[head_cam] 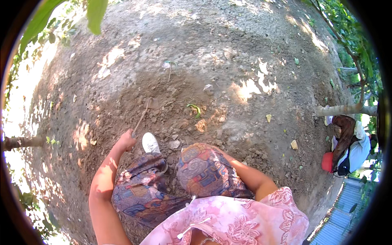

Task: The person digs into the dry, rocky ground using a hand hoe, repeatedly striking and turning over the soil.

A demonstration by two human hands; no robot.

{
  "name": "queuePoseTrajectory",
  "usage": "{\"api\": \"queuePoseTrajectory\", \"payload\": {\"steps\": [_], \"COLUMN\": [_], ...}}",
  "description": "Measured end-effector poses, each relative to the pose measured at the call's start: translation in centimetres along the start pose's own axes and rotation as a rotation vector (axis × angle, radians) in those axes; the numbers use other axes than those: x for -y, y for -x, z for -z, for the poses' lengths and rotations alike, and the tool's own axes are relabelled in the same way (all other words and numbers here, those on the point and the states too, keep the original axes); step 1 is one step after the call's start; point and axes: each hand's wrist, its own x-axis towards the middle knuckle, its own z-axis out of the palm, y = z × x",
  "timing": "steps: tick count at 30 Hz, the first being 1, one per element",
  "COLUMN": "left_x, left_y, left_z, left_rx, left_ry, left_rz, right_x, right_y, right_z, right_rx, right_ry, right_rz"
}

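My left hand [128,140] is closed around the handle of a small hand hoe [141,119] with a thin shaft. Its flat, soil-coloured blade [155,103] rests on loose, broken soil [171,101]. My right hand is out of sight behind my raised right knee [202,167]; only the forearm [249,174] shows. In front of me a curled green leaf [195,111] lies on the dug earth. One white shoe [150,142] stands on the soil close to my left hand.
A tree trunk [340,110] juts in at the right, near a crouching person [355,150] with a red container [327,162]. Another trunk [23,142] stands at the left. Green leaves [96,15] hang close at the upper left. Blue mesh fencing [333,217] edges the lower right.
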Motion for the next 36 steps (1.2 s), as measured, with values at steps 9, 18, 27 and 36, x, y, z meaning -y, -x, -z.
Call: {"api": "queuePoseTrajectory", "payload": {"steps": [9,18,27,36], "left_x": [7.4,11.8,9.2,-1.6], "left_y": [-1.0,-2.4,-5.6,-25.7], "left_z": [-5.9,-6.7,-4.2,11.1], "left_rx": [-0.312,-0.28,-0.319,-0.807], "left_ry": [0.223,0.523,0.688,0.322], "left_rz": [-0.318,-0.125,-0.219,-0.494], "right_x": [0.4,1.9,7.4,9.7], "right_y": [3.6,1.4,-5.9,-11.4], "right_z": [0.4,3.0,4.5,5.7], "right_rx": [-0.105,-0.139,-0.13,-0.075], "right_ry": [0.336,0.476,0.593,0.738], "right_rz": [-0.152,-0.365,-0.465,-0.347]}}
